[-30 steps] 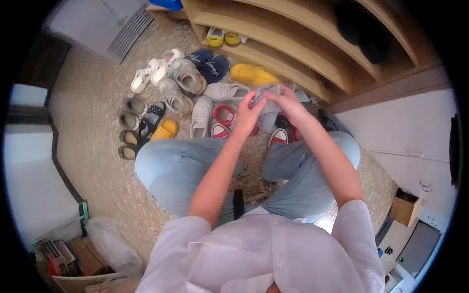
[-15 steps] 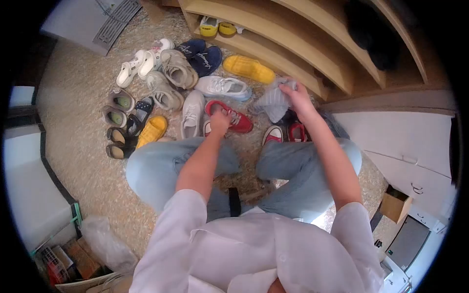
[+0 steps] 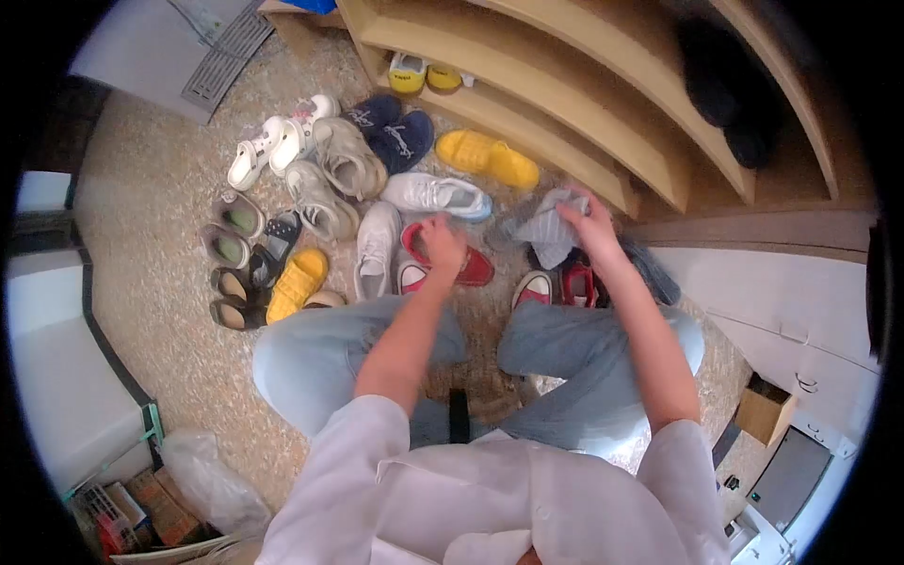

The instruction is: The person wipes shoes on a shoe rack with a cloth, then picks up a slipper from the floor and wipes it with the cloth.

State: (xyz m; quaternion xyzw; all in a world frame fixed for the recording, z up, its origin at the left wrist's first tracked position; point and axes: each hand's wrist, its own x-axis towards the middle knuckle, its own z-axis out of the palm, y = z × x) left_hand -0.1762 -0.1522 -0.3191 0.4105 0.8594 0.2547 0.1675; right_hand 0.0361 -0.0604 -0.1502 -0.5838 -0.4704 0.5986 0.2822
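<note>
My right hand (image 3: 586, 222) grips a light grey striped cloth (image 3: 549, 229) above the floor at the right of the shoes. My left hand (image 3: 443, 242) is over a red shoe (image 3: 477, 270); its fingers are blurred, and what they hold, if anything, is not clear. White sneakers (image 3: 376, 247) lie just left of that hand, with another white shoe (image 3: 424, 193) behind it. A second red shoe (image 3: 577, 283) stands below the cloth. A yellow slipper (image 3: 487, 159) lies beyond both hands.
Several pairs of shoes, white clogs (image 3: 256, 153), navy slippers (image 3: 401, 139) and a yellow sandal (image 3: 298, 285) cover the floor at the left. A wooden shelf (image 3: 527, 108) stands ahead. A box of items (image 3: 155, 508) and a plastic bag (image 3: 212, 482) are at the lower left.
Both hands were together at the cloth; my left hand let go and moved left to the red shoe. My right hand kept the cloth and shifted slightly right.
</note>
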